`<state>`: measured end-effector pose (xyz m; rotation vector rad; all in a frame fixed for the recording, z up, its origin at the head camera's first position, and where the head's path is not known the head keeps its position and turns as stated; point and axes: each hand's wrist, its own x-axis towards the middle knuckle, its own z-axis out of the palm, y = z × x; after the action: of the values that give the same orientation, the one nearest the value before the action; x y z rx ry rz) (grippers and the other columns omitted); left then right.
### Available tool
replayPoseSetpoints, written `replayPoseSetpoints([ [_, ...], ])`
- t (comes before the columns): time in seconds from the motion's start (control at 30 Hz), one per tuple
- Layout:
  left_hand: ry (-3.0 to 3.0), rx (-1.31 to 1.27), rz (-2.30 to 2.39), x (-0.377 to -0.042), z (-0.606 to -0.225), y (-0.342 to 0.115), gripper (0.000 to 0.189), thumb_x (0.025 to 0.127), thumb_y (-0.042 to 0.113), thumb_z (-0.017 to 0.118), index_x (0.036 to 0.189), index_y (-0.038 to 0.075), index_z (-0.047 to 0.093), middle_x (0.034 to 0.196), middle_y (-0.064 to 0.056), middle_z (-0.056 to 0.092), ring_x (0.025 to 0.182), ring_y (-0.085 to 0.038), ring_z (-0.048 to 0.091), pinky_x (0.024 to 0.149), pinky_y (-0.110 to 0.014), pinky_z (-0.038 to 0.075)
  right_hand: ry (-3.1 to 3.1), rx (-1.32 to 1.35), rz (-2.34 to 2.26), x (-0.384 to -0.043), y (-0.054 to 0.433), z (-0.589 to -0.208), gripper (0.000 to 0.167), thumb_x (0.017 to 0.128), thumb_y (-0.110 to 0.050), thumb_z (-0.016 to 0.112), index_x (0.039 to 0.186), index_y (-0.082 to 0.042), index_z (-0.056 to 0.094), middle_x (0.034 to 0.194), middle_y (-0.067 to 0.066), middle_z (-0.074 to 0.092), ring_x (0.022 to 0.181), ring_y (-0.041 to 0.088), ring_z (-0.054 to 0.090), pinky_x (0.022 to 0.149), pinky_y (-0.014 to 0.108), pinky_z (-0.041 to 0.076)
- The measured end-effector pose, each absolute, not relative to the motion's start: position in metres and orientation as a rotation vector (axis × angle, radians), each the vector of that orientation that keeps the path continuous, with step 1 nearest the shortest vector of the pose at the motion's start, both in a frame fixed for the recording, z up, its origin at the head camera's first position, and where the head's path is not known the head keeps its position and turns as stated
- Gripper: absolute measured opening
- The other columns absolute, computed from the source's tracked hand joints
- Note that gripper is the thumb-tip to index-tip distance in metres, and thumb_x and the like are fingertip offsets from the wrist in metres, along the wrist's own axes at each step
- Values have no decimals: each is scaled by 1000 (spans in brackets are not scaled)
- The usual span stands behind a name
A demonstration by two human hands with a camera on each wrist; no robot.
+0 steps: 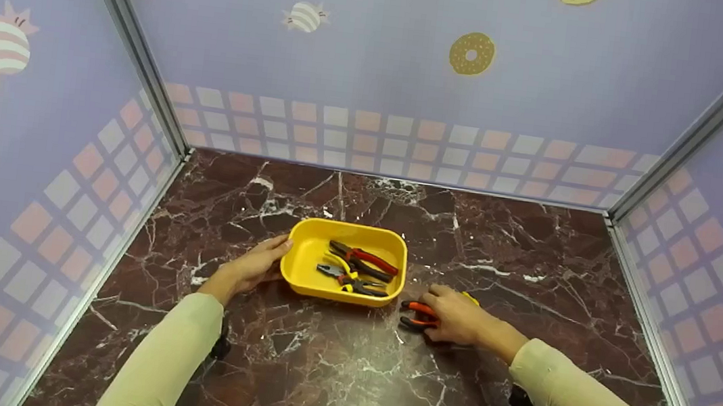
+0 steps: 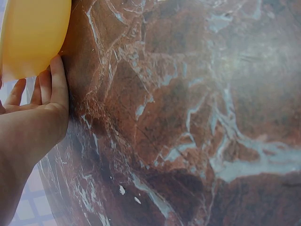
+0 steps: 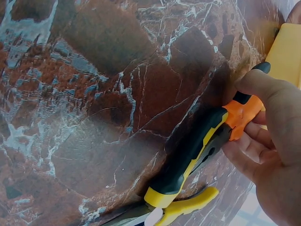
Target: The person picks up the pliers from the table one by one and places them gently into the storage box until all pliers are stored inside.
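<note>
Left hand (image 1: 253, 265): fingers extended, touched the outer wall of the yellow bin (image 1: 300, 264). Several pliers (image 1: 374, 257): lay in the bin, between both hands. Right hand (image 1: 457, 316): pinched orange-handled pliers (image 3: 241, 115) just outside the bin. Yellow-and-black tool (image 3: 188, 160): lay beside the right hand.

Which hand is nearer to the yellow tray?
Left. The left hand touches the left end of the yellow tray; the right hand is apart, off its right end.
</note>
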<state>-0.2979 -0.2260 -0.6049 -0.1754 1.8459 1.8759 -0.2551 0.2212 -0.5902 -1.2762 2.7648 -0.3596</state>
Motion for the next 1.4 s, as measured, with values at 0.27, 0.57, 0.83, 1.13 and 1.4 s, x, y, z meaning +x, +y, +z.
replayPoseSetpoints([
  [0.27, 1836, -173, 1891, -297, -605, -226, 69, 116, 37, 44, 171, 9, 13, 169, -21, 32, 150, -37, 42, 120, -52, 41, 2755, -1233, -353, -256, 219, -585, 50, 74, -24, 91, 115, -7, 67, 98, 2, 55, 82, 21, 57, 70, 41, 55],
  [0.57, 1830, -197, 1896, -296, -606, -227, 68, 116, 37, 45, 171, 10, 15, 168, -20, 34, 150, -36, 43, 120, -52, 41, 2772, -1220, -380, -263, 226, -577, 56, 71, -18, 90, 118, -4, 64, 104, 9, 60, 87, 28, 62, 76, 48, 57],
  [0.83, 1854, -186, 1878, -297, -606, -227, 66, 116, 36, 43, 171, 10, 17, 167, -20, 36, 147, -36, 46, 119, -53, 42, 2771, -1215, -412, -267, 229, -570, 53, 72, -18, 90, 114, -6, 61, 96, 7, 60, 80, 25, 59, 67, 43, 54],
  [1.13, 1860, -149, 1870, -297, -606, -228, 64, 117, 36, 41, 171, 10, 17, 167, -20, 36, 148, -36, 45, 119, -53, 42, 2764, -1140, -411, -272, 229, -558, 52, 75, -18, 90, 117, -7, 60, 91, 7, 61, 80, 24, 58, 65, 42, 50],
  [1.4, 1833, -140, 1892, -297, -607, -228, 65, 117, 35, 41, 171, 8, 15, 167, -22, 35, 148, -37, 44, 120, -52, 41, 2815, -1207, -415, -277, 231, -554, 53, 76, -15, 92, 119, -8, 62, 99, 9, 65, 86, 28, 62, 70, 48, 54],
])
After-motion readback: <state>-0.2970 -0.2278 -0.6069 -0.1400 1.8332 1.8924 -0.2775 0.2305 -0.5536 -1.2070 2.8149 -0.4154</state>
